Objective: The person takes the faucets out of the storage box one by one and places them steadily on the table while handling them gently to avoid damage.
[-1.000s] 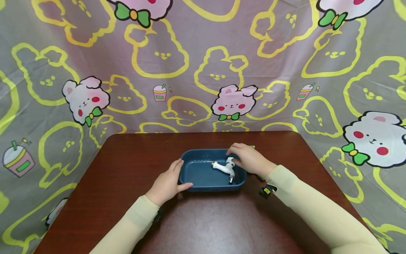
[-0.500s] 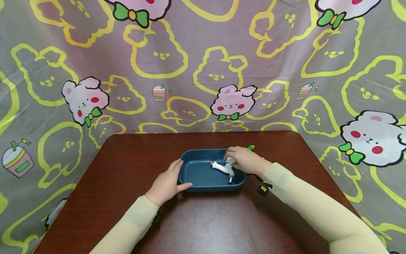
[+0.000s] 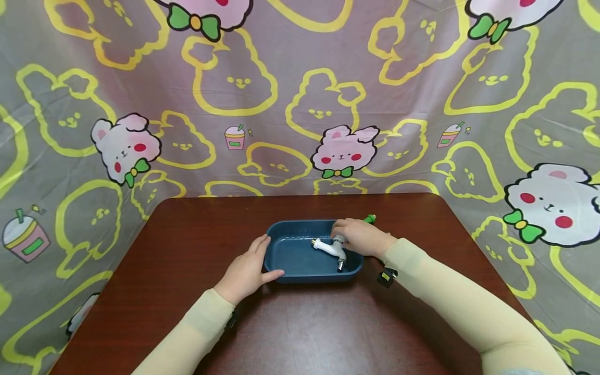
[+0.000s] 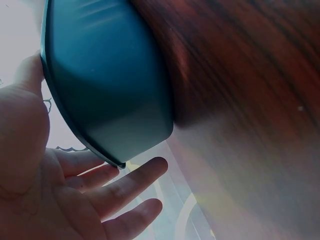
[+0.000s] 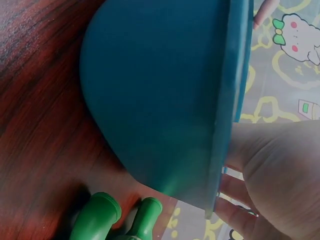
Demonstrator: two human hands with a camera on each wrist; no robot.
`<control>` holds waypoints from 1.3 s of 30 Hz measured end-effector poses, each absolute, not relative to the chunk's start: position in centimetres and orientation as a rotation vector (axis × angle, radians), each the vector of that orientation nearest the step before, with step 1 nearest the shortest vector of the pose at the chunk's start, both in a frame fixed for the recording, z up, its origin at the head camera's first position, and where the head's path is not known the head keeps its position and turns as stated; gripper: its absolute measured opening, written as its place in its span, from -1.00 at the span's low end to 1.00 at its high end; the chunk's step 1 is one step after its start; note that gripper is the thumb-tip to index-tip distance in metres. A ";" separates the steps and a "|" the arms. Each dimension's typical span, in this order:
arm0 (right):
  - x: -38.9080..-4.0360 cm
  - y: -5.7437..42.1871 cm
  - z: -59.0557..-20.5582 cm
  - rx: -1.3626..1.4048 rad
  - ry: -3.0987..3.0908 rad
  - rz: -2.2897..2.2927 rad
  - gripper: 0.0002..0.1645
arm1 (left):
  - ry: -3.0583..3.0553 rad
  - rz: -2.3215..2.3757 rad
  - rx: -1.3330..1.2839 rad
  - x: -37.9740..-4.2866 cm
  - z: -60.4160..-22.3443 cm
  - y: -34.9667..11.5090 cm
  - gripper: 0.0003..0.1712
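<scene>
A dark blue oblong basin (image 3: 290, 255) stands on the table. Inside it, toward the right end, lies a white faucet (image 3: 332, 247) with a brass-coloured threaded end and a metal tip. My left hand (image 3: 245, 271) rests against the basin's left end, thumb at the near rim, fingers fairly straight; in the left wrist view the fingers (image 4: 132, 185) spread past the rim. My right hand (image 3: 363, 237) reaches over the right rim and grips the faucet's top, which it partly covers. In the right wrist view, the basin wall (image 5: 160, 100) hides the faucet and fingertips.
Just beyond the right hand lies a green object (image 3: 370, 219); the right wrist view shows two green tubular ends (image 5: 97, 217) beside the basin. The brown table (image 3: 201, 224) has rounded far corners. A patterned cloth (image 3: 276, 125) hangs behind and on both sides.
My right hand has moved slightly left and down onto the faucet's top, covering more of it. More of the green object shows behind it. The left hand, basin and faucet stay nearly still.
</scene>
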State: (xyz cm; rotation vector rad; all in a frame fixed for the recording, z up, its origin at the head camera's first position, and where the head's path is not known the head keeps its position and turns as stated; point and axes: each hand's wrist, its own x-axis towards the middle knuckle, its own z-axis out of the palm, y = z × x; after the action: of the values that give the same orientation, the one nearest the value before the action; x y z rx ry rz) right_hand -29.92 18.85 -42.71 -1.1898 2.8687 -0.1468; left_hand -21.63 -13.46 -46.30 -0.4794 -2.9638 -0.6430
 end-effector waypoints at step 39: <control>-30.4 18.0 -43.8 -1.099 2.845 -0.054 -0.60 | -2.967 -0.652 -0.479 -21.5 -46.1 -13.3 0.15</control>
State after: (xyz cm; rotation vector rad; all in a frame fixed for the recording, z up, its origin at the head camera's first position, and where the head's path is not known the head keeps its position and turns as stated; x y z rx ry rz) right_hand -30.37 17.97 -43.80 -1.0994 2.8445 -0.0543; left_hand -21.51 -13.33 -46.10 -0.4787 -2.9667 -0.6523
